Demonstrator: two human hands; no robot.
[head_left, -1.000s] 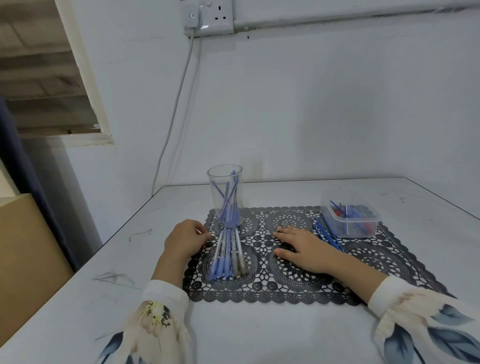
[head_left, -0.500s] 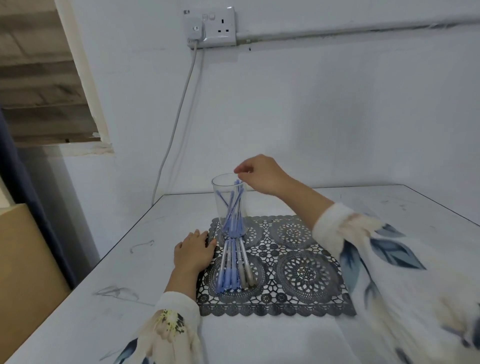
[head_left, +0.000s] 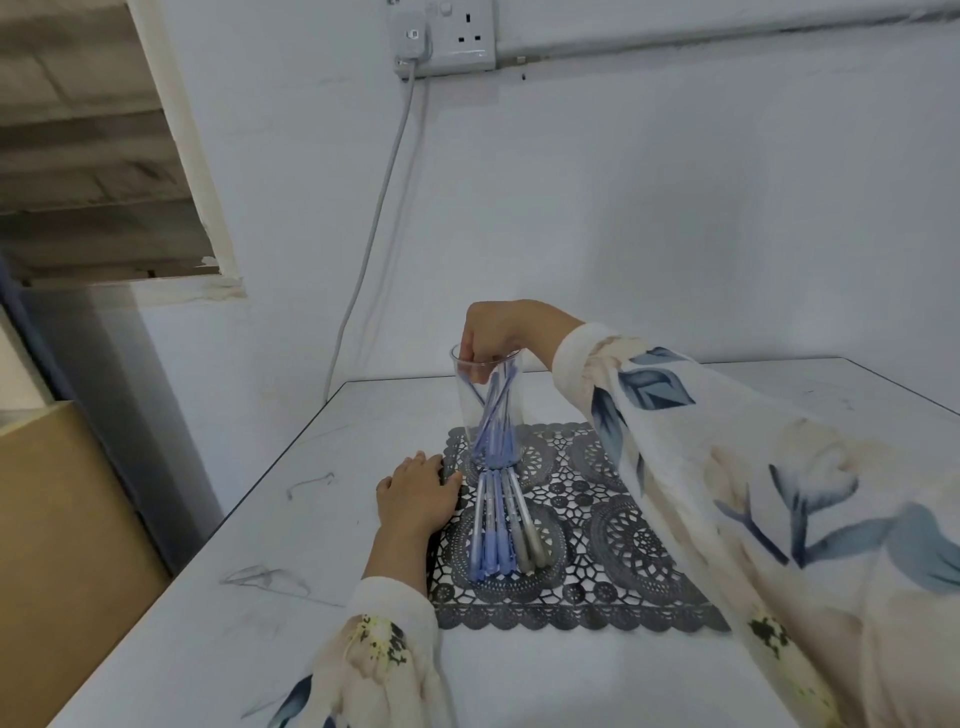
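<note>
Inspection entry. I record the right hand (head_left: 498, 332) above the tall clear drinking glass (head_left: 485, 410). Its fingers are curled downward and bunched, and the tips sit inside the rim. They meet the upper ends of the slim blue pens (head_left: 493, 431) that stand slanted and crossed in the glass. The glass wall blurs the contact, so I cannot tell whether a pen is pinched or merely touched.

The glass stands upright at the far left corner of the dark grey lace-pattern placemat (head_left: 623, 545). Just in front of it a row of blue and grey pens (head_left: 498, 525) lies side by side on the mat, with one end of the row nearly at the base of the glass.

The left hand (head_left: 415, 493) lies flat, palm down, fingers straight and holding nothing. It rests on the white tabletop (head_left: 260, 597) with its fingertips at the left edge of the mat, just beside the row.

On the wall behind I note a white double socket (head_left: 452, 36) with a grey cable (head_left: 374, 234) hanging from it.
</note>
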